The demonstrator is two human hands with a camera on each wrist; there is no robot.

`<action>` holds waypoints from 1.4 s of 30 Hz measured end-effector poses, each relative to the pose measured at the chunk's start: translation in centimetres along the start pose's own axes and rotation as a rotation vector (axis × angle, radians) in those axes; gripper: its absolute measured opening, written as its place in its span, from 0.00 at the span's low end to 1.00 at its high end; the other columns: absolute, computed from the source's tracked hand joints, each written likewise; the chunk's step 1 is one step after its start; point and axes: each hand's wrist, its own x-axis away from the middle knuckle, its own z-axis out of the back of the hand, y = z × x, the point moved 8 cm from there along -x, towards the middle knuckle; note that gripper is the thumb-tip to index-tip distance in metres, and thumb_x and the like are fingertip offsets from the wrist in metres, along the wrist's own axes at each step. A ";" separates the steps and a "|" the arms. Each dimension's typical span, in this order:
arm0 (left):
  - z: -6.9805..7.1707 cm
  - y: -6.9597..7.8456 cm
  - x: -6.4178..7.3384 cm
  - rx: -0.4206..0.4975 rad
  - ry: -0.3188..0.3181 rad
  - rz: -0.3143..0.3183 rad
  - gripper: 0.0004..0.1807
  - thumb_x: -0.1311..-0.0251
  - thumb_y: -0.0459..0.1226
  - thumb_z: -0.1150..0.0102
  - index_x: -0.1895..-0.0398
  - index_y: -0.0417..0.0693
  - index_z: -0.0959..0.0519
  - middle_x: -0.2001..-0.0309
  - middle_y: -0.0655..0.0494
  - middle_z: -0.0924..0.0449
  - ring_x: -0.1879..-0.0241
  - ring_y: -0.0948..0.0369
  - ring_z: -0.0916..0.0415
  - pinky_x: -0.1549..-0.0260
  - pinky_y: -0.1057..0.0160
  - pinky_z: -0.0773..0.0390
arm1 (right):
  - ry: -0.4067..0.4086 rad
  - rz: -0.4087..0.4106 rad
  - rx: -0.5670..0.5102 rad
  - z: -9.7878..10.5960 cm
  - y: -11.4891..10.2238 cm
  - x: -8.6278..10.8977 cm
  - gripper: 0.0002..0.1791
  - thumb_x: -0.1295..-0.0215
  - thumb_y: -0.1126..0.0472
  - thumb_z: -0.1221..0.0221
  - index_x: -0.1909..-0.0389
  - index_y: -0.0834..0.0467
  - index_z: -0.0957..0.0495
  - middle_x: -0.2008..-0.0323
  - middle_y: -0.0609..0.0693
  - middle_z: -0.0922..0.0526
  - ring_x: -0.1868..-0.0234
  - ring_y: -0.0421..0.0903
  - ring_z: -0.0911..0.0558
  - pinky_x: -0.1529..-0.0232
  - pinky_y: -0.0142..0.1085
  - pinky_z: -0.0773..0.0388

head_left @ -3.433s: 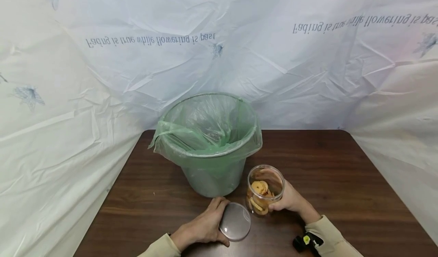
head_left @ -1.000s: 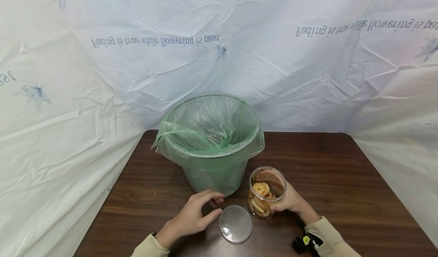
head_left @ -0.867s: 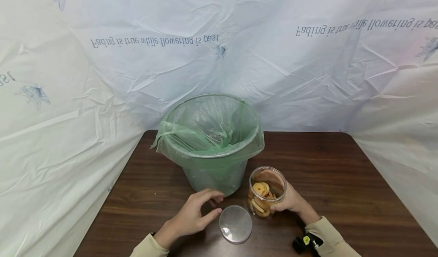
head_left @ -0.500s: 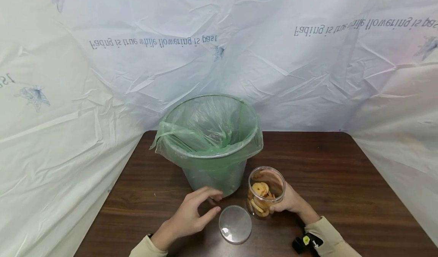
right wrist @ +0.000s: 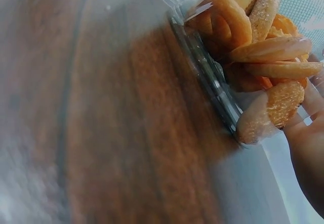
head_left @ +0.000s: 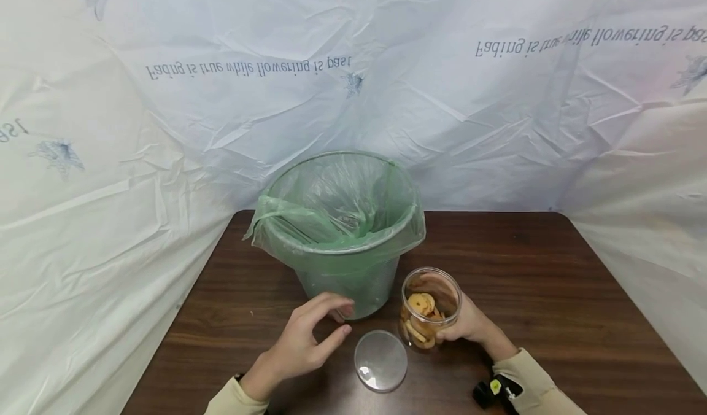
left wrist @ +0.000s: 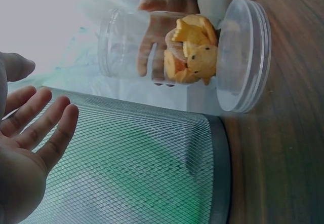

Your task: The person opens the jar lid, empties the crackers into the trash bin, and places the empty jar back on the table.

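A clear plastic jar [head_left: 429, 309] stands upright and uncovered on the table, holding several golden biscuits [head_left: 421, 305]. My right hand [head_left: 467, 320] grips it from the right, fingers wrapped behind its wall. In the right wrist view, the biscuits [right wrist: 273, 57] press against the jar's clear side. The round clear lid [head_left: 380, 361] lies flat on the table just left of the jar. My left hand [head_left: 302, 340] hovers to the left of the lid, fingers spread and touching nothing. In the left wrist view, the left hand [left wrist: 30, 148] shows its loose fingers, apart from the lid [left wrist: 243, 57].
A mesh waste bin [head_left: 347, 286], lined with a green plastic bag [head_left: 331, 261], stands behind the hands. The dark wooden table [head_left: 525, 267] is enclosed by white printed sheeting [head_left: 420, 96]. A black strap with a small device [head_left: 494, 390] is at the right wrist.
My left hand has let go of the lid, which now lies by itself, and has moved left and slightly away. The right hand and jar have stayed in place.
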 end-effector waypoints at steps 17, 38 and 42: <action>2.0 0.6 -1.1 0.031 0.101 -0.004 0.21 0.47 0.23 0.37 0.48 0.35 0.24 0.60 0.47 0.21 0.64 0.57 0.21 0.68 0.64 0.19 | -0.010 0.012 -0.027 -0.1 0.1 -0.2 0.54 0.48 0.61 0.28 0.33 0.80 0.54 0.38 0.78 0.37 0.35 0.61 0.30 0.33 0.37 0.34; 5.7 0.8 -1.8 -0.032 0.298 0.024 0.17 0.51 0.20 0.39 0.55 0.32 0.22 0.66 0.44 0.20 0.68 0.61 0.22 0.72 0.68 0.24 | -0.008 0.007 -0.034 -0.2 -0.2 -0.2 0.54 0.48 0.63 0.28 0.32 0.80 0.54 0.38 0.78 0.38 0.35 0.61 0.30 0.34 0.38 0.34; 6.2 0.7 -2.0 -0.058 0.319 0.035 0.15 0.50 0.22 0.38 0.56 0.31 0.22 0.66 0.46 0.20 0.69 0.62 0.23 0.74 0.68 0.27 | -0.006 0.008 -0.026 -0.1 -0.1 -0.2 0.54 0.49 0.63 0.28 0.33 0.80 0.53 0.38 0.78 0.38 0.35 0.61 0.30 0.34 0.38 0.34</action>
